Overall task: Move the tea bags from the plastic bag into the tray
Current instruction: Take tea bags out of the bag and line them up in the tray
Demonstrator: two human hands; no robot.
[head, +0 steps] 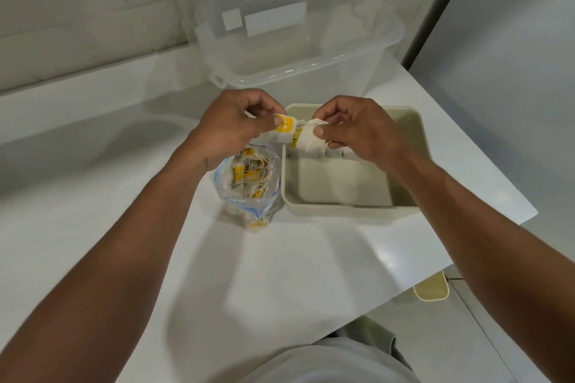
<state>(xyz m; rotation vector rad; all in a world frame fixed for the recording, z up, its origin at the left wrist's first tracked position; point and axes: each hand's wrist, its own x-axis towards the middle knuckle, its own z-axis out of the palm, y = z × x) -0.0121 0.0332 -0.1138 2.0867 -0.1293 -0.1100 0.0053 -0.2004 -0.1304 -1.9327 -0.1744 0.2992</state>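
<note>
Small white paper tea bags point(306, 138), up in the air over the far left corner of the tray point(329, 208), just above its rim. Pinched at one end between thumb and forefinger of the left hand point(233, 124), with the other fingers curled in. Pinched at the other end between thumb and fingertips of the right hand point(361, 132), with the remaining fingers loosely bent. Touching one another in the gap between the two hands. Pale, soft, slightly crumpled pouches, with a square yellow tag point(284, 125) just by the left thumb.

On that yellow tag, only small dark marks, too blurred to read. Likewise on the tags down in the bag. Two plain white labels point(275, 17) on the clear box point(280, 53), with no writing legible.

Plastic bag point(249, 196) standing open-mouthed on the white table point(280, 274), right beside the tray's left wall; impossible to tell whether touching. Clear film with blue trim at the mouth, stuffed with more tea bags, yellow tags and thin strings showing among them. Tray beige, rectangular, deep-walled. Inside it, a short row of tea bags along the far part, partly hidden under the right hand. Beyond the tray, the large clear box, close to the wall.
</note>
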